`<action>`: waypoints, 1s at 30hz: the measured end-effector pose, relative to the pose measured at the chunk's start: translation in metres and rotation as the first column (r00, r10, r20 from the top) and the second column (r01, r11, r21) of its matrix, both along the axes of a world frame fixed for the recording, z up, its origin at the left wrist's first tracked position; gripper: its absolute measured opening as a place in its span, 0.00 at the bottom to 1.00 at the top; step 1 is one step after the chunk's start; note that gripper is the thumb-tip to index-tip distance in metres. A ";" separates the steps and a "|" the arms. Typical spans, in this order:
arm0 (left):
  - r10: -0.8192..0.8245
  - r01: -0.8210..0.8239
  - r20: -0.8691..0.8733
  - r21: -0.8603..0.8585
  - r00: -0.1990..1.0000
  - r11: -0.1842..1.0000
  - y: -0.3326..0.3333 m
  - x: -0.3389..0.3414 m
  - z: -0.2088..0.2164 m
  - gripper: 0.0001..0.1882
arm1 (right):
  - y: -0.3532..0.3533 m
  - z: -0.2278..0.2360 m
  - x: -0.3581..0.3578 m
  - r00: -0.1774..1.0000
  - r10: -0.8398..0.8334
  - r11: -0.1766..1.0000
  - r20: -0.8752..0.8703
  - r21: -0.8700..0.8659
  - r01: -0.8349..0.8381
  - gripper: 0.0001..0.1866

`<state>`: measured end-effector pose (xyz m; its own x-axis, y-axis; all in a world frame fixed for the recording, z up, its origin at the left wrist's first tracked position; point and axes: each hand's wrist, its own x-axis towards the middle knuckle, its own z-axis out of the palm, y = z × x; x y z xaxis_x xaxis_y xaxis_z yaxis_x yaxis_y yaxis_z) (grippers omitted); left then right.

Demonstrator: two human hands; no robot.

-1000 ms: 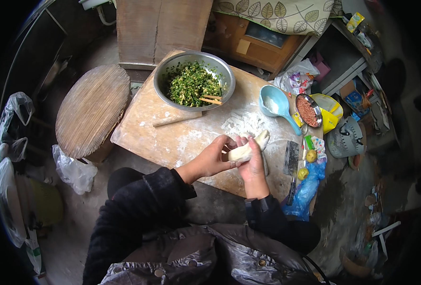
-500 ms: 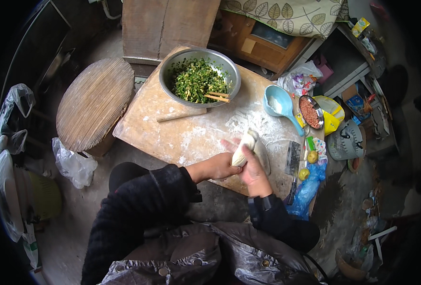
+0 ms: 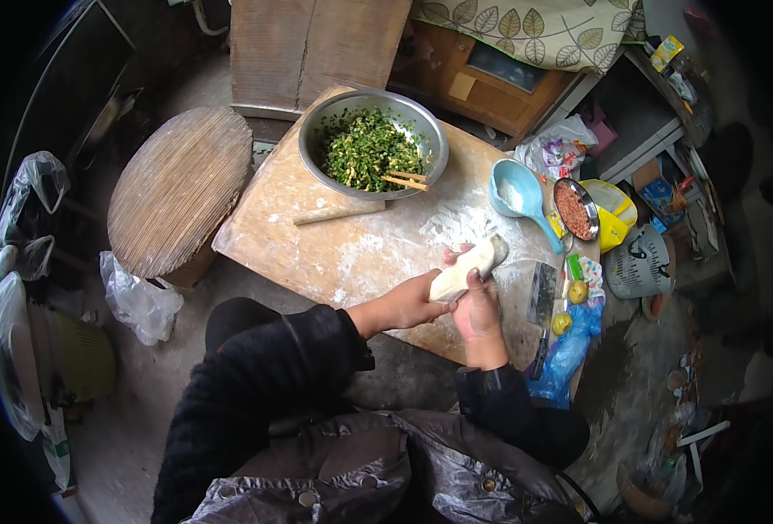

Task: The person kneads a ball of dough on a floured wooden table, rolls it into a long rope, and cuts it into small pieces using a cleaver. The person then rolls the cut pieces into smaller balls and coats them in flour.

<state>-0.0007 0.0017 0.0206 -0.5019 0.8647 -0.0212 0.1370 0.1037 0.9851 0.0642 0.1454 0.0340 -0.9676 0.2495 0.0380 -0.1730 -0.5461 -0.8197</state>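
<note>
Both hands hold a thick pale roll of dough [image 3: 458, 278] above the near part of the floured wooden board [image 3: 264, 229]. My left hand [image 3: 408, 304] is closed round its near end, thumb along the side. My right hand [image 3: 480, 316] is wrapped round it from beneath, with fingertips showing on the far side. The roll slants away to the right, and its far tip looks greyish. Beyond the hands lies loose white flour [image 3: 458, 227]. A wooden rolling pin [image 3: 338, 212] rests in front of a steel bowl [image 3: 443, 157] of chopped greens, with chopsticks [image 3: 406, 180] in it.
Right of the hands are a cleaver [image 3: 541, 293], a blue plastic bag [image 3: 570, 354] and two round yellowish-green items [image 3: 570, 307]. Farther back stand a blue flour scoop [image 3: 506, 186] and a dish of minced meat [image 3: 572, 210]. A round slatted lid [image 3: 179, 188] sits left of the board.
The dough roll has tipped from nearly upright in the picture to slanting farther right, and the right hand has turned with it. The left hand keeps its hold. The whole view has shifted slightly.
</note>
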 end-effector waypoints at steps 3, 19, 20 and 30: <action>-0.056 0.040 -0.108 -0.144 0.993 0.989 0.003 0.005 -0.005 0.26 | 0.014 0.007 -0.004 0.976 -0.131 0.989 0.172 -0.041 0.140 0.24; -0.062 0.046 -0.130 -0.118 0.990 0.992 0.002 0.017 -0.005 0.20 | 0.022 0.038 -0.006 0.981 -0.122 0.980 0.149 -0.139 0.143 0.06; -0.042 0.022 -0.226 -0.092 0.973 0.996 0.002 0.018 -0.005 0.20 | 0.026 0.039 -0.006 0.981 -0.142 0.969 0.130 -0.185 0.165 0.06; -0.181 0.155 0.171 0.157 0.968 0.975 0.001 0.014 0.021 0.24 | 0.008 0.044 -0.003 0.997 -0.047 0.981 0.058 -0.186 0.057 0.13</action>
<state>0.0132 0.0026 0.0417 -0.3478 0.9371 0.0289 -0.0438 -0.0470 0.9979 0.0613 0.1531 0.0782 -0.9525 0.2972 -0.0656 -0.1637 -0.6820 -0.7128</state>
